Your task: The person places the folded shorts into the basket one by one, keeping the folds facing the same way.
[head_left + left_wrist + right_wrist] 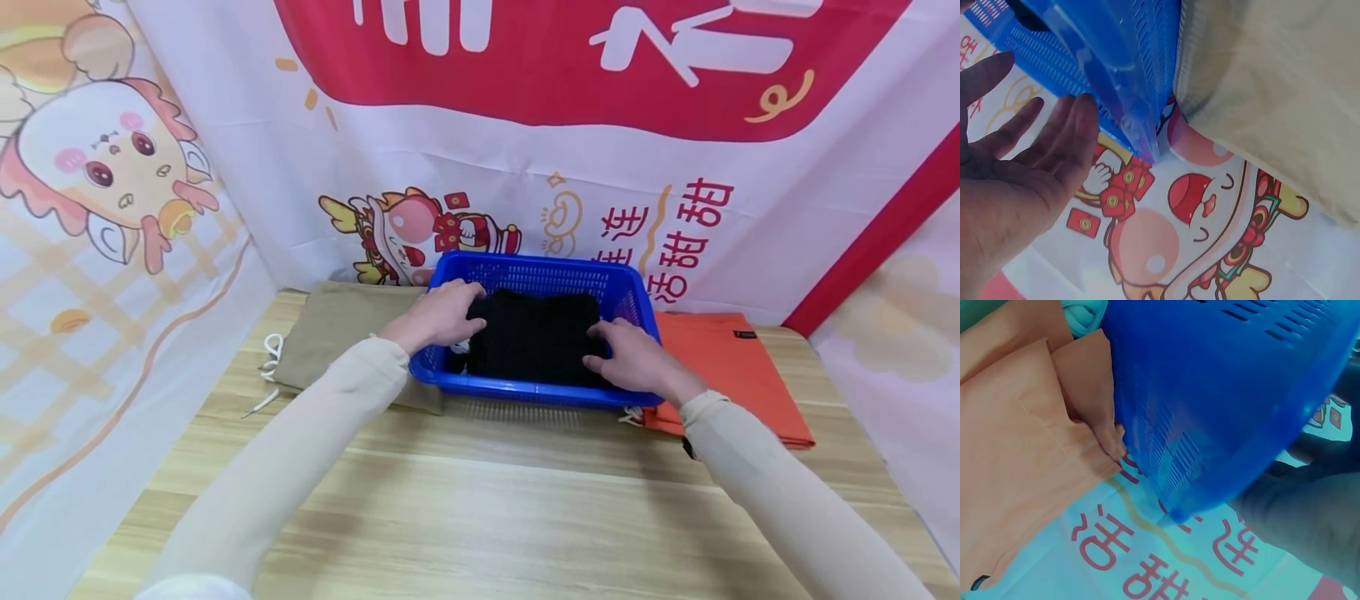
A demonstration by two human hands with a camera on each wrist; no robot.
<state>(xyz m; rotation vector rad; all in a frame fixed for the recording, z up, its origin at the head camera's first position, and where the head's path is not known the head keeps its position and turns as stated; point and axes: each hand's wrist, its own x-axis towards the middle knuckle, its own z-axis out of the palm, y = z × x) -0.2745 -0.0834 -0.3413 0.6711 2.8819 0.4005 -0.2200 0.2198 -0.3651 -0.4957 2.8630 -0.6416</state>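
Wooden bench (480,517) carries the blue basket (525,389); inside the basket lies black cloth (536,337), left hand (444,313) and right hand (636,354) at either side, fingers apart. Settling the cloth seems in hand; next likely calls for even two-handed contact.

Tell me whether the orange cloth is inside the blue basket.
No, the orange cloth lies on the table, outside the blue basket.

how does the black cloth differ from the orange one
The black cloth lies inside the blue basket; the orange cloth lies on the table beside it. The orange cloth shows a small dark label; none is visible on the black cloth. Both are fabric.
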